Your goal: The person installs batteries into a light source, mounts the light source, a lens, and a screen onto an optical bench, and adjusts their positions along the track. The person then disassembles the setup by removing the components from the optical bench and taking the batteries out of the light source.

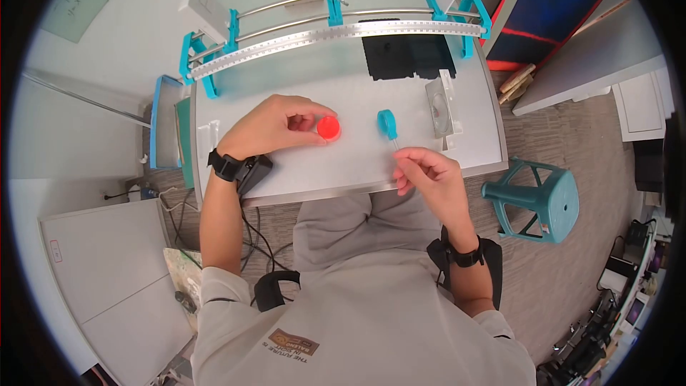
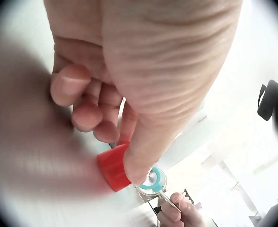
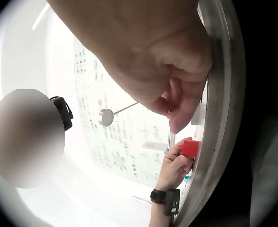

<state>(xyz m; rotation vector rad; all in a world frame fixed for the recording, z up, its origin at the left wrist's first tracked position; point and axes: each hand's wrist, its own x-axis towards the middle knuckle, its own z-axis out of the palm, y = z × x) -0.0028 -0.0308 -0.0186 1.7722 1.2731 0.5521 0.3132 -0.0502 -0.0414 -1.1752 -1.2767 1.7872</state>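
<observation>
My left hand (image 1: 271,127) pinches a small red round cap-like piece (image 1: 329,127) between thumb and fingertips, close over the white table (image 1: 286,168). In the left wrist view the red piece (image 2: 113,170) shows as a short cylinder under the thumb, the other fingers curled behind. Near the table's front edge, my right hand (image 1: 437,182) pinches the thin metal stem of a blue ring holder (image 1: 390,129). That ring points away from me, to the right of the red piece. In the right wrist view the fingertips hide most of the stem.
Across the far side stands an optical bench with blue supports, metal rods and a white ruler (image 1: 343,31). A black sheet (image 1: 411,56) lies beneath its right part. A clear plastic tray (image 1: 441,109) is at the right. A green stool (image 1: 547,204) stands on the floor.
</observation>
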